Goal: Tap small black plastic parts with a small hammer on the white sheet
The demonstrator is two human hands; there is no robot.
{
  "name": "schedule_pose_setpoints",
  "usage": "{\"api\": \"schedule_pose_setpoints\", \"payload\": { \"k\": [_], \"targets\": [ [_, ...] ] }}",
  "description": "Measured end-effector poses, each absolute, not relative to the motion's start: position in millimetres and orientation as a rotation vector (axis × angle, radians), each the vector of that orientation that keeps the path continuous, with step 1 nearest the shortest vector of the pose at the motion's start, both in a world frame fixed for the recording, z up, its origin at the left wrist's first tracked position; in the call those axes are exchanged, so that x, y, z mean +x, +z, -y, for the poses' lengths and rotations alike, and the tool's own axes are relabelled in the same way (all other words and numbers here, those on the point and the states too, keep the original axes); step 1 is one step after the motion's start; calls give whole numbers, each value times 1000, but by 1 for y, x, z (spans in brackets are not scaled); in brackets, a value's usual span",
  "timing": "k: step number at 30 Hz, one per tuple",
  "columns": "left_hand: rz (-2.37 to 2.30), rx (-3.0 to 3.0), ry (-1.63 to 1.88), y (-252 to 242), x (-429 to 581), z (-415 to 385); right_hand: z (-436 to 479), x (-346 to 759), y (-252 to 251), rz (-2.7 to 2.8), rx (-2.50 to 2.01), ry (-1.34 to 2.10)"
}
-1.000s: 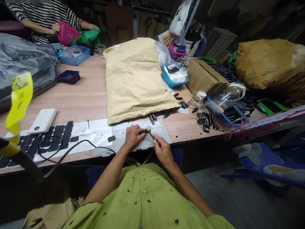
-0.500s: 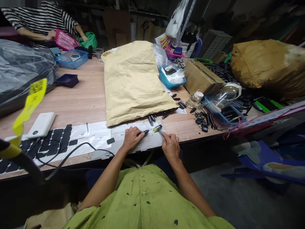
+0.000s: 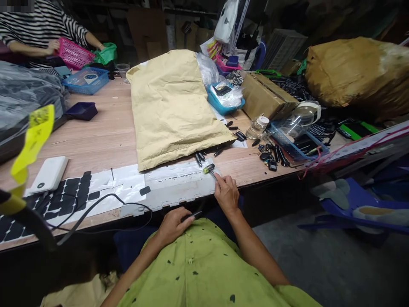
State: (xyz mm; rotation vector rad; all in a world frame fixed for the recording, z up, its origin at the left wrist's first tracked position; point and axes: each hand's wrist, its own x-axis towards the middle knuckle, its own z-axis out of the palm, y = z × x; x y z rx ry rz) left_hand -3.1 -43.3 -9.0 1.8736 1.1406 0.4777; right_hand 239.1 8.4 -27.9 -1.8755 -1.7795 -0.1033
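Observation:
My left hand (image 3: 175, 224) is closed around a small black piece (image 3: 191, 216), held close against my green shirt, below the table edge. I cannot make out what kind of part it is. In my right hand (image 3: 227, 194) is the handle of a small hammer (image 3: 209, 169) with a yellow-green and dark head. The hammer head rests over the right end of a pale board (image 3: 179, 192) along the table's front edge. Several short black pieces (image 3: 198, 158) lie just beyond it, beside a large tan paper bag (image 3: 179, 115).
Left are a white power bank (image 3: 49, 175) with a cable, black stickers on a sheet (image 3: 75, 189), and a yellow tag (image 3: 33, 143). Right are a glass jar (image 3: 256, 129), a blue basket (image 3: 295, 149) and a cardboard box (image 3: 266, 96). Across the table a person handles a pink basket (image 3: 75, 53).
My left hand has drawn back from the board toward my body with the black piece. My right hand keeps the hammer at nearly the same spot. The view has shifted slightly.

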Motion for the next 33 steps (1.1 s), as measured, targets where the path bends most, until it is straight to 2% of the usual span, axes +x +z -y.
{"api": "schedule_pose_setpoints", "payload": {
  "k": [5,8,13,18,24,33],
  "targets": [
    [-1615,1554,61,-32,-7,40,-8,237,-26,1831,-1891,-196],
    [-1618,1587,-79,-23,-6,36,-9,236,-26,1831,-1884,-224],
    [-1280,1649,229,16,16,10,-10,236,-27,1766,-1878,-149],
    [-1689,1672,607,37,57,-70,-11,236,-29,1718,-1857,-84],
    [-1984,1621,511,33,92,-124,-12,236,-32,1682,-1840,-41],
    [-1838,1861,454,19,50,-87,-10,233,-28,1666,-1855,-19]
  ]
}}
